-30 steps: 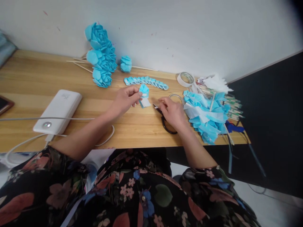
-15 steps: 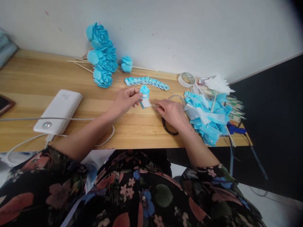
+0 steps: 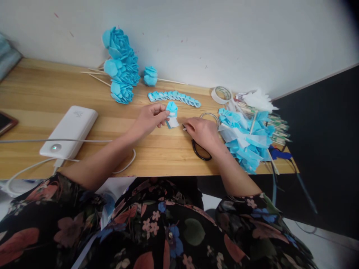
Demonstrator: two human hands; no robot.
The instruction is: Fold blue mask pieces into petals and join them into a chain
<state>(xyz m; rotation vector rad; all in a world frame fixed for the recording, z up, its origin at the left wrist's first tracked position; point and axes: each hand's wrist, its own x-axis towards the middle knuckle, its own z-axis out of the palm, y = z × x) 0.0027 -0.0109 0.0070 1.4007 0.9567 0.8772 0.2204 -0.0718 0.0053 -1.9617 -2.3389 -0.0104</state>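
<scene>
My left hand (image 3: 151, 118) pinches a blue paper petal (image 3: 172, 108) with a folded top, a white strip across it and a pale flap hanging below. To its right, my right hand (image 3: 203, 130) is closed just above the table, thumb and fingers pressed together. A small pale and dark bit shows at its fingertips, too small to name. Below that hand a black curved handle (image 3: 201, 152) shows, its other end hidden. A thin ring (image 3: 211, 115) lies partly behind the knuckles. A curved row of folded blue petals (image 3: 174, 97) lies beyond both hands.
Blue paper roses (image 3: 120, 67) on sticks and a smaller flower (image 3: 150, 76) lie along the wall. A tape roll (image 3: 221, 95) and a heap of blue paper (image 3: 246, 138) are at right. At left are a white power bank (image 3: 70, 130), its cable and a phone (image 3: 5, 125).
My right hand has shifted slightly at the fingertips, and the small bit there now looks darker. The left hand holds the petal almost still.
</scene>
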